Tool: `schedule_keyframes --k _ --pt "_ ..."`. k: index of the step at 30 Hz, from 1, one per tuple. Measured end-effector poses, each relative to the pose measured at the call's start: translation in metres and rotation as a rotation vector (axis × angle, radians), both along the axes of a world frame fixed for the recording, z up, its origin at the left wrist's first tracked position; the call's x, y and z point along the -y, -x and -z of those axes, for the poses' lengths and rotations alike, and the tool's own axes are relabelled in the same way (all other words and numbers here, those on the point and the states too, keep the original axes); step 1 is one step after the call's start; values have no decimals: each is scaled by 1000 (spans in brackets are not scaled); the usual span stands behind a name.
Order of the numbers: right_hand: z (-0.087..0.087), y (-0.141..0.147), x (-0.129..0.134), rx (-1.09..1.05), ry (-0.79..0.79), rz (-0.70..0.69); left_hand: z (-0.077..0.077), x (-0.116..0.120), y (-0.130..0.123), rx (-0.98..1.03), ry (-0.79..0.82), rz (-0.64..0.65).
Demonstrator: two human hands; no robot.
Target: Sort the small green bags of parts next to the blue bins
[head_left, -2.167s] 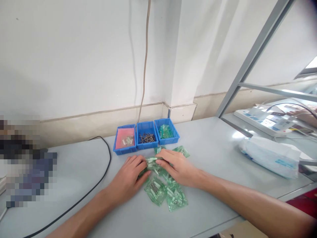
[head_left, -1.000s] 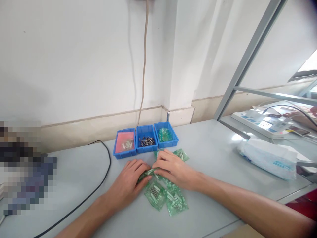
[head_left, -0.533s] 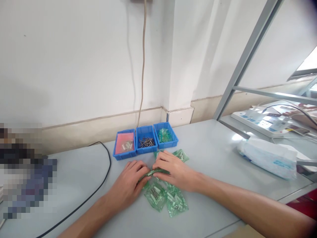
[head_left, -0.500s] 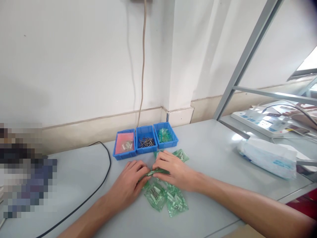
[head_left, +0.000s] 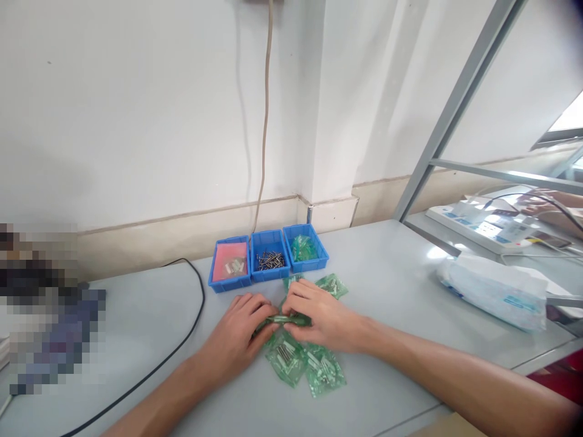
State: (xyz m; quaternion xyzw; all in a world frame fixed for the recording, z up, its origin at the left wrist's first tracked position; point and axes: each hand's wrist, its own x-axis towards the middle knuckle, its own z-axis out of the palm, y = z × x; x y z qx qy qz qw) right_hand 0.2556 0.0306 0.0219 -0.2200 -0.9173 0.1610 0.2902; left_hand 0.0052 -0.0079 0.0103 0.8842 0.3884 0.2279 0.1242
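Between my two hands is a green plastic bag [head_left: 281, 319], pinched at its left by my left hand [head_left: 248, 321] and at its right by my right hand [head_left: 314, 312]. Both hands have thumb and fingers closed on it. Just below lie two green bags, one with screws and white plugs [head_left: 286, 358], the other with white pieces [head_left: 324, 370]. Behind my right hand another green bag [head_left: 334, 285] and part of one more [head_left: 294, 281] show. My fingers hide much of the held bag.
Three blue bins stand in a row near the wall: one with pink lining and white plugs [head_left: 216, 284], one with screws [head_left: 271, 261], one with green bags [head_left: 304, 249]. A black cable [head_left: 182, 349] crosses the left; a tissue pack [head_left: 494, 294] lies right, near a metal frame [head_left: 455, 91].
Both hands keep their grip on the green bag, which has shifted slightly between the fingers. The bins and other bags have stayed put.
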Motion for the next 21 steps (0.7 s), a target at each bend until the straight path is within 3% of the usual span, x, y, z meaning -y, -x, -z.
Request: schedule_keyframes --k 21 --pt "0 -3 -1 163 -25 49 4 0 1 8 -61 11"
